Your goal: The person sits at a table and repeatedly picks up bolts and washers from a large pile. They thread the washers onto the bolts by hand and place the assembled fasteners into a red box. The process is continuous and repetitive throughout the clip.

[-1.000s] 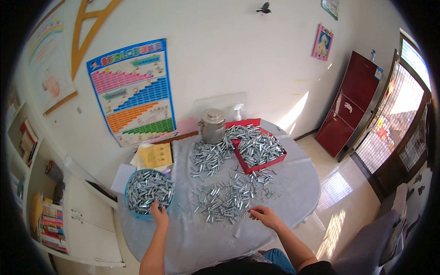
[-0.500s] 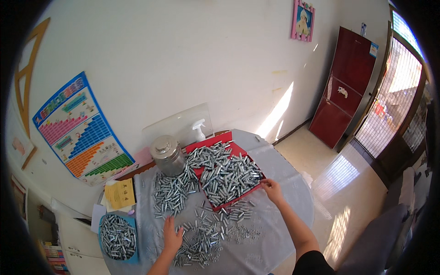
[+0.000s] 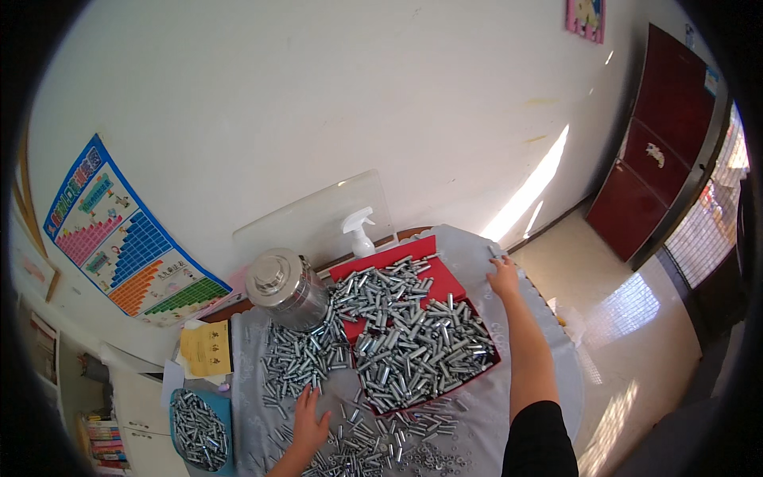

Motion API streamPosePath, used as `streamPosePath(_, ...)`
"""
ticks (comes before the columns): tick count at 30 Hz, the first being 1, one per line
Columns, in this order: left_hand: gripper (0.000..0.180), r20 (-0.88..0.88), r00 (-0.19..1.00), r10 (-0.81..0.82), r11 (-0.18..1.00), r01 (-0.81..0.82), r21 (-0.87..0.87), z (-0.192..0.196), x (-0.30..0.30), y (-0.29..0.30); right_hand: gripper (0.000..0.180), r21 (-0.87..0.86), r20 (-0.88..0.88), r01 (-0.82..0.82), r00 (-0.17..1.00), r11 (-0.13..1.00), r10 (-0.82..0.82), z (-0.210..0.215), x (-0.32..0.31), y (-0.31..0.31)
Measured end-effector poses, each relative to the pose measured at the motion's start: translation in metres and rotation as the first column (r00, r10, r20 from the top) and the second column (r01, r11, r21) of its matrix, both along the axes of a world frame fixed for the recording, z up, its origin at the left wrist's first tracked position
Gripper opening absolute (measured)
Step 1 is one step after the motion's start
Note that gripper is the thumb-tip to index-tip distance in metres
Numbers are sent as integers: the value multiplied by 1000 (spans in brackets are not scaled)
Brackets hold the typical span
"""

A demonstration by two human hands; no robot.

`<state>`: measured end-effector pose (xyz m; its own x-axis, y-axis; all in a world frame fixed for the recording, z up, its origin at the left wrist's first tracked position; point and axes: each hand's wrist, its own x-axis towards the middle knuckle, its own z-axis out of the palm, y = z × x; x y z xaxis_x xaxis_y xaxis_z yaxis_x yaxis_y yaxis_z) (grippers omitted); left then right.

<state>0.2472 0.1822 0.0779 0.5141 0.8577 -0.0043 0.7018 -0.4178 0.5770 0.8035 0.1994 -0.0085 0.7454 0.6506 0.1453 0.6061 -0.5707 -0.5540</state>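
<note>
Over the small loose pieces at the front left of the table, my left hand [image 3: 309,425] is open, its thumb apart from the fingers. My right hand [image 3: 502,278] stretches to the table's far right edge, fingers extended and apart. Its fingertips are at a lone silvery bolt-like piece [image 3: 493,251]; whether they touch it I cannot tell. Left of that arm lies an open red box [image 3: 447,280] heaped with silvery metal bolt-like pieces [image 3: 421,350]. Another heap of them [image 3: 294,362] spreads on the grey cloth left of the box. More pieces [image 3: 362,437] and tiny metal rings [image 3: 433,459] lie in front.
A lidded metal canister [image 3: 288,290] and a white spray bottle [image 3: 359,232] stand at the back, before a clear panel [image 3: 318,211] leaning on the wall. A blue basin [image 3: 225,413] full of metal pieces stands at the left, near a yellow booklet [image 3: 206,350].
My right hand has left the box's right front corner and reached farther back to the lone piece. My left hand stays over the loose pieces. The whole view has shifted.
</note>
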Motion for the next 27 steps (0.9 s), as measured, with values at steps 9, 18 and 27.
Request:
streamPosePath(9,53,21,999,30,999,-29,-16,-10,17,6,24,43,31,-22,999,999,20,-35,22,40)
streamPosePath(18,47,134,990,46,999,-46,0,-7,31,1,16,486,-444,-88,832,869,332,23,-42,13)
streamPosePath(27,45,128,984,124,991,-129,30,10,-27,-49,12,359,-94,-709,620,607,779,118,-204,-70)
